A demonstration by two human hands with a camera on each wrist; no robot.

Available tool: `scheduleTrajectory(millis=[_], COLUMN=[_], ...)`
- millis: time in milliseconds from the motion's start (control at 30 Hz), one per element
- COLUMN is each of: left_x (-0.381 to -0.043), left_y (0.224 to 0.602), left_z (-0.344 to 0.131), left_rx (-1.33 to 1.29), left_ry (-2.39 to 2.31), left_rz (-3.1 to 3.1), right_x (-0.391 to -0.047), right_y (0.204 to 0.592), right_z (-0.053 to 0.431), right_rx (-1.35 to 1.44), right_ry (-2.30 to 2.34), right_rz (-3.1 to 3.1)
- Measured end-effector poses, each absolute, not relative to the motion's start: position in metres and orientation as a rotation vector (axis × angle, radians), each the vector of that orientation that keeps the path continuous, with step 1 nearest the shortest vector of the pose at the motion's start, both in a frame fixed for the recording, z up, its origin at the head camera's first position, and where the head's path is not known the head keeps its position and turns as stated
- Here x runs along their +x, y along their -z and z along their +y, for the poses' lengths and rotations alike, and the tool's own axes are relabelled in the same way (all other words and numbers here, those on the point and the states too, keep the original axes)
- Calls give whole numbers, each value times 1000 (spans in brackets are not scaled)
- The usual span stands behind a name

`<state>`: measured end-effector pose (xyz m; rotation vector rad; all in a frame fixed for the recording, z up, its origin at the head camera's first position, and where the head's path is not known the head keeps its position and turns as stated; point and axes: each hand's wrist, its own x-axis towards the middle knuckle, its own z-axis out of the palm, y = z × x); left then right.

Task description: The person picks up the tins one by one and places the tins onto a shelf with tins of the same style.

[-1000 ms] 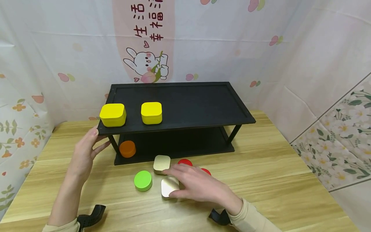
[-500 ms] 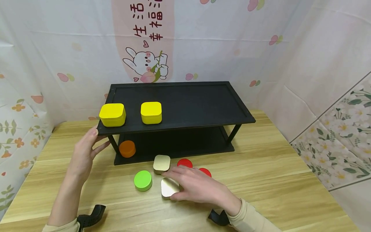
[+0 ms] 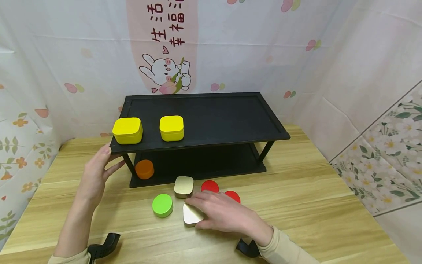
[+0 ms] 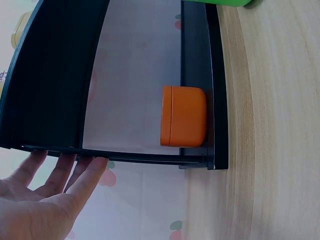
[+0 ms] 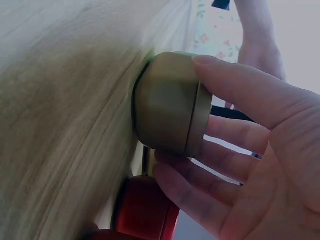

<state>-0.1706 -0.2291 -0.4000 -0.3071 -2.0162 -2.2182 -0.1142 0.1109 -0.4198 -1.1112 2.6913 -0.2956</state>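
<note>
In the head view my right hand (image 3: 227,212) is over a square gold tin (image 3: 191,215) on the table. The right wrist view shows the thumb at the tin's lid edge and the fingers curled round the far side. Behind it stands a second gold tin (image 3: 184,186), with a round green tin (image 3: 162,205) to the left and two red tins (image 3: 210,186) beyond the hand. My left hand (image 3: 97,172) touches the left end of a black two-tier shelf (image 3: 211,117), fingertips along its upper edge in the left wrist view.
Two yellow tins (image 3: 128,131) sit on the shelf's top tier, at its left. An orange tin (image 4: 185,116) stands on the lower tier near the left post. Patterned cloth (image 3: 247,47) hangs behind the wooden table (image 3: 313,205).
My right hand has shifted slightly on the gold tin, its thumb a little lower and to the right. The left hand and the tins have stayed put.
</note>
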Motion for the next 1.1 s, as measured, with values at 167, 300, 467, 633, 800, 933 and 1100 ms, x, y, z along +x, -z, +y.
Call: scheduleTrajectory(millis=[167, 300, 467, 633, 800, 933, 1100], left_x=[-171, -171, -171, -171, -170, -170, -170], left_y=[400, 400, 400, 400, 400, 400, 400], left_z=[-229, -228, -228, -227, -228, -228, -229], left_rx=[-305, -301, -299, -303, -299, -299, -295], left_ry=[2211, 2219, 2215, 2208, 2208, 2215, 2211], left_rz=[-2026, -2023, -2029, -2036, -2043, -2037, -2040], right_x=[-114, -114, -113, -114, -114, -115, -115], right_y=[420, 421, 421, 420, 420, 421, 419], right_z=[111, 111, 111, 112, 113, 114, 114], right_rx=[-1106, -1092, -1085, -1097, -1127, -1183, -1231], right_ry=[271, 276, 282, 286, 304, 321, 343], right_rz=[2697, 2688, 2680, 2687, 2693, 2718, 2739])
